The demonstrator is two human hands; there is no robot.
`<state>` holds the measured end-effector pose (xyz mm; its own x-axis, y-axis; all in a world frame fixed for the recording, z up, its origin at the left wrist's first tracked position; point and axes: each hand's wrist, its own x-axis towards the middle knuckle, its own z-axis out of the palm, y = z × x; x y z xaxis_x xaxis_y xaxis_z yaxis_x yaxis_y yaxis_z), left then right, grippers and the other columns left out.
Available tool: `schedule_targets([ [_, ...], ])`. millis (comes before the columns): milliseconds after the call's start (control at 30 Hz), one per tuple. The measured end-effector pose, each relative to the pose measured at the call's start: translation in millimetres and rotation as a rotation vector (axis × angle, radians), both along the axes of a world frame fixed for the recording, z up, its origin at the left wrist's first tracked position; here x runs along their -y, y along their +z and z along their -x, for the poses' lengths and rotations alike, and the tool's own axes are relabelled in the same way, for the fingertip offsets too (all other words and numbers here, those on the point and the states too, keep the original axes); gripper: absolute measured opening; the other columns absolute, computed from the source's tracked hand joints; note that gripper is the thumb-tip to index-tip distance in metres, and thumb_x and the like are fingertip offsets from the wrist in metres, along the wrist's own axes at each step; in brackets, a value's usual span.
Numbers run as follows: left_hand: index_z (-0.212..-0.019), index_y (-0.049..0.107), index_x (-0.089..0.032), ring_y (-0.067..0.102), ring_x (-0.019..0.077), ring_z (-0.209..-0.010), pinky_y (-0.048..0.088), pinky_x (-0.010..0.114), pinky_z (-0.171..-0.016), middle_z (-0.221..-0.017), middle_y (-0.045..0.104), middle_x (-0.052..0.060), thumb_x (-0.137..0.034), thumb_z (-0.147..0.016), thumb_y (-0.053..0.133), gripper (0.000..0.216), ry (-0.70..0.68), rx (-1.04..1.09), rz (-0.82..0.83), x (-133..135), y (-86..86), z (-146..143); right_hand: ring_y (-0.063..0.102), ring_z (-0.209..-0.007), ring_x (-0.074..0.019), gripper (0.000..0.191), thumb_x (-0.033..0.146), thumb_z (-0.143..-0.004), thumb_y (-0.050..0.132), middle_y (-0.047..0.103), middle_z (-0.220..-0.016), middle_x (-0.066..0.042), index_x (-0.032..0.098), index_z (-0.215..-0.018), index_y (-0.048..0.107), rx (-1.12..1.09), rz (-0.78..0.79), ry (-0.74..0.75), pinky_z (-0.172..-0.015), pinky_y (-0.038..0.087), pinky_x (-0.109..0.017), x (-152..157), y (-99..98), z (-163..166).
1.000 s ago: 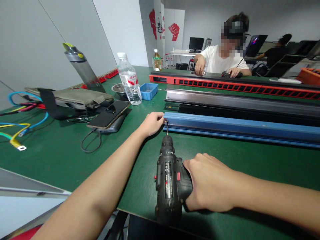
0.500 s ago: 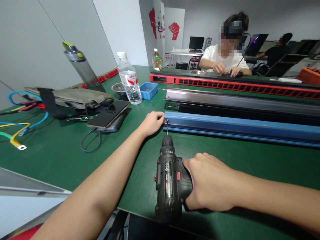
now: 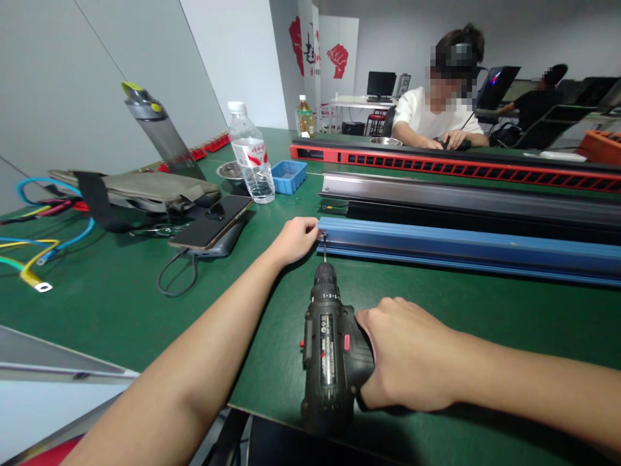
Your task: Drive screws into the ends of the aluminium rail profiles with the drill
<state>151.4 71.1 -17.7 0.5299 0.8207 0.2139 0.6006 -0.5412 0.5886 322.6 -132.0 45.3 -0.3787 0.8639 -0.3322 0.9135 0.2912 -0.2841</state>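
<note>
My right hand (image 3: 407, 353) is wrapped round the grip of a black cordless drill (image 3: 327, 349), which points away from me. Its thin bit (image 3: 325, 249) reaches the left end of a long blue metal profile (image 3: 451, 244), at a small dark spot that may be a screw. At that same end, my left hand (image 3: 297, 239) is closed on the profile's tip, thumb and finger pressed together; some fingers are hidden. Just behind lies a long grey-and-black profile (image 3: 436, 194) on the green table (image 3: 272, 310).
To the left are a phone (image 3: 213, 221) on a power bank, a flat bag (image 3: 140, 191) and loose cables (image 3: 33, 275). A water bottle (image 3: 252, 155), a blue bin (image 3: 288, 176) and a red slotted bar (image 3: 436, 165) stand farther back. Across the table sits a person (image 3: 434, 116).
My hands, the drill and the blue profile show no visible movement. Across the table, the other person's hand on the left has lowered slightly.
</note>
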Motion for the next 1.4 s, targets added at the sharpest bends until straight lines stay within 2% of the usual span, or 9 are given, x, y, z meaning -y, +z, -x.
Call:
schedule_targets([
  [633,-0.074,0.066,-0.014,0.055,0.0166,-0.071,0.042,0.025,-0.069,-0.072,0.065,0.002,-0.031,-0.085,0.045,0.029,-0.002,0.010,-0.002,-0.1,0.4,0.0,0.062,-0.054,-0.0227,0.031,0.048,-0.059,0.069,0.068,-0.062,-0.007,0.020,-0.072,0.070,0.028,0.018,-0.003,-0.044,0.031,-0.028,0.2,1.0,-0.1],
  [833,-0.074,0.066,-0.014,0.055,0.0167,-0.071,0.042,0.025,-0.069,-0.071,0.065,0.002,-0.031,-0.085,0.045,0.030,-0.011,0.013,-0.002,-0.9,-0.8,0.1,0.064,-0.056,-0.0246,0.032,0.047,-0.060,0.069,0.070,-0.066,-0.008,0.021,-0.078,0.073,0.025,0.029,-0.008,-0.047,0.035,-0.030,0.1,1.3,-0.1],
  [1400,-0.075,0.067,-0.014,0.056,0.0167,-0.072,0.042,0.025,-0.070,-0.074,0.067,0.002,-0.029,-0.085,0.046,0.028,0.006,0.014,0.019,1.2,2.2,-0.7,0.064,-0.056,-0.0241,0.031,0.047,-0.059,0.070,0.070,-0.065,-0.007,0.020,-0.074,0.072,0.031,0.029,-0.009,-0.045,0.033,-0.028,0.6,2.9,0.5],
])
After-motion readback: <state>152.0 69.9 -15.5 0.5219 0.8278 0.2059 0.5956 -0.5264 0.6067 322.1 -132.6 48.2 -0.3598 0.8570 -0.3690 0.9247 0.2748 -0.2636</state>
